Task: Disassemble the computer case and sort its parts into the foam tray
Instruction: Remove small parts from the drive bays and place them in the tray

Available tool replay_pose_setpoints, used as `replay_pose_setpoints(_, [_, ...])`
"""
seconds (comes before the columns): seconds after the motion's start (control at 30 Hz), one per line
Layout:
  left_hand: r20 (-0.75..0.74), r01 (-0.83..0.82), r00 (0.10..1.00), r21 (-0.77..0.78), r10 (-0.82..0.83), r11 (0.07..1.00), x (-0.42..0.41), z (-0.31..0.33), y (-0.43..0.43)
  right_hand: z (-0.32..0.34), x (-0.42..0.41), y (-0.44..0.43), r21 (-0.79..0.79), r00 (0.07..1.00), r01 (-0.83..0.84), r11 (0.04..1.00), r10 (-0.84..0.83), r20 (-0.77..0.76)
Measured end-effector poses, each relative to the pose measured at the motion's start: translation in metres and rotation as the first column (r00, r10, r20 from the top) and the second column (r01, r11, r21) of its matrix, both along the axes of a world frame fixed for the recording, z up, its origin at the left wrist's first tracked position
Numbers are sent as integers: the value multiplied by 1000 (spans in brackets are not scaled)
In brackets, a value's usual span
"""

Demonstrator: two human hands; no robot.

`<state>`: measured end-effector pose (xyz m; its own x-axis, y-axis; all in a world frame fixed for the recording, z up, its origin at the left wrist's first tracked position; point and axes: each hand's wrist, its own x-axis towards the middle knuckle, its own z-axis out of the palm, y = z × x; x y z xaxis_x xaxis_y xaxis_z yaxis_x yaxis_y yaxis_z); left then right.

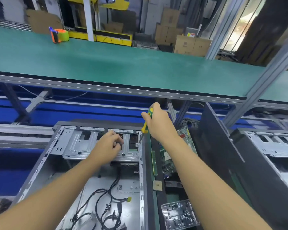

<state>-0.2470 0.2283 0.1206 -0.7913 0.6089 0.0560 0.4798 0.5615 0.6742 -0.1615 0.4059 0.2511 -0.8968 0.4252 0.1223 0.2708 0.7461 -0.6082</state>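
Status: disassembly partly done.

- Computer case (40, 163) is lying open side up on the blue worktop (15, 163), directly in front of me.
- My right hand (156, 120) is gripping the green-yellow screwdriver (145, 124). Its tip is sitting on a screw at the right end of the drive cage (76, 143), by the case's right rim.
- My left hand (108, 143) is bracing the cage, fingers curling over a cut-out edge.
- Already out, lying in the foam tray (173, 184) along the case's right side: motherboard (168, 161), 1 RAM stick (154, 163), 1 CPU (157, 185) and a clear box of screws (179, 213).
- Remaining, by my judgement: the cage is still sitting in the case, and loose cables (106, 201) are still lying on its floor.
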Motion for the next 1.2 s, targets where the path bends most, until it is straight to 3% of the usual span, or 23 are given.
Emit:
replay_pose_setpoints(0.1, [357,107,927,44,-116,993,14,4,-14,-7,-5,0,-11,999,-4,1000,4,39])
replay_pose_setpoints(0.23, [738,181,653,65,-170,981,19,-2,-24,-12,-12,-1,-2,999,-8,1000,8,51])
replay_pose_setpoints(0.5, [906,95,388,-223,170,970,8,-19,-38,-21,-17,-1,3,998,8,1000,-8,56])
replay_pose_setpoints(0.57, [940,3,300,-173,164,985,13,-25,-34,-21,-18,0,22,998,17,1000,-18,56])
replay_pose_setpoints(0.63, [986,-239,140,-51,86,970,21,-32,-26,-22,-19,1,27,998,20,999,-21,54])
replay_pose_setpoints(0.7, [998,-551,22,58,-55,833,29,-41,-15,-22,-19,1,21,998,20,1000,-22,54])
replay_pose_setpoints(0.77, [990,-719,31,119,-139,685,32,-46,-4,-23,-19,1,16,998,25,1000,-26,50])
replay_pose_setpoints(0.83, [983,-767,56,154,-175,623,34,-48,3,-23,-19,1,20,999,29,999,-30,45])
replay_pose_setpoints(1.0, [982,-774,124,186,-143,605,35,-52,4,-22,-20,1,31,999,27,999,-28,40])
replay_pose_setpoints(1.2, [978,-777,130,201,-160,596,34,-55,4,-22,-19,1,18,998,32,999,-33,58])
